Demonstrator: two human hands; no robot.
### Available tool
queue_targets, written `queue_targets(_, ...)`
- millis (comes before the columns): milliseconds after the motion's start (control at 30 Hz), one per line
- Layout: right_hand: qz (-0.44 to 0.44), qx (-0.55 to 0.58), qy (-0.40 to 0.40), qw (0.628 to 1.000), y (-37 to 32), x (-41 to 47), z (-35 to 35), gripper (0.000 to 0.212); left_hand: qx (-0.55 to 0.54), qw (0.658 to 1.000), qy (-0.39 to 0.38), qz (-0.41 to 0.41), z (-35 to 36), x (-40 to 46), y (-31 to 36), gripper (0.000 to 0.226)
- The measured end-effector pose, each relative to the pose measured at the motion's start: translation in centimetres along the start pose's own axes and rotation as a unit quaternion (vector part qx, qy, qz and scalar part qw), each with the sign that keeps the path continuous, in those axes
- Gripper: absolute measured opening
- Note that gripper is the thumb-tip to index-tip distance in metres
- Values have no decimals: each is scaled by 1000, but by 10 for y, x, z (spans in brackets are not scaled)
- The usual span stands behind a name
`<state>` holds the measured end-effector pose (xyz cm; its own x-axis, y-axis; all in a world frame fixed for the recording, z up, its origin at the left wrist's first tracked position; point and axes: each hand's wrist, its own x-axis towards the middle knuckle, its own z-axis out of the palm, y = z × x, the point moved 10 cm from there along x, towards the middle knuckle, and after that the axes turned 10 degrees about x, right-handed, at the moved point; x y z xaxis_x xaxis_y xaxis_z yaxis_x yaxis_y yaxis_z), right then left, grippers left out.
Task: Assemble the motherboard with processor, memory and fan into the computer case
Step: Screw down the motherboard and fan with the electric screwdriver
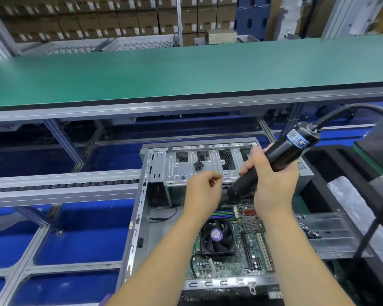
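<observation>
Green shelf (186,71), stacked cartons (97,21)

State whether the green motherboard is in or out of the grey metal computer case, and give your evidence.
In. The green motherboard lies flat within the walls of the grey metal computer case, its black cooling fan facing up.

I see my right hand (272,180) gripping a black electric screwdriver (274,159), tilted down into the open computer case (139,195); my left hand (202,193), loosely curled, hovers beside its tip, above the motherboard (248,235) and fan (217,236).
</observation>
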<state>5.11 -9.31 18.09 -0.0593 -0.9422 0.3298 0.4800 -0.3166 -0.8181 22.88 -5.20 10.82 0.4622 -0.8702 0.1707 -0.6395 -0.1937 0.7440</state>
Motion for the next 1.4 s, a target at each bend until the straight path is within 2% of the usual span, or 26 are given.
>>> queue_targets(133,-30,6,14,999,-21,15,-18,17,-83,990,-76,-89,45,-24,-20,9)
queue_targets(300,-29,25,56,998,-30,33,-52,27,-107,982,-63,-144,57,-22,-29,16)
queue_targets(600,-47,35,48,997,-39,53,-70,34,3,985,-97,-143,84,-30,-44,14)
queue_targets(900,-25,49,32,998,-30,54,-60,30,92,984,-111,-108,91,-31,-43,8)
queue_targets(1233,-20,56,16,998,-33,54,-53,22,96,984,-109,-105,96,-27,-47,5)
queue_targets(1400,-12,60,21,998,-30,55,-56,24,90,984,-112,-105,97,-26,-48,14)
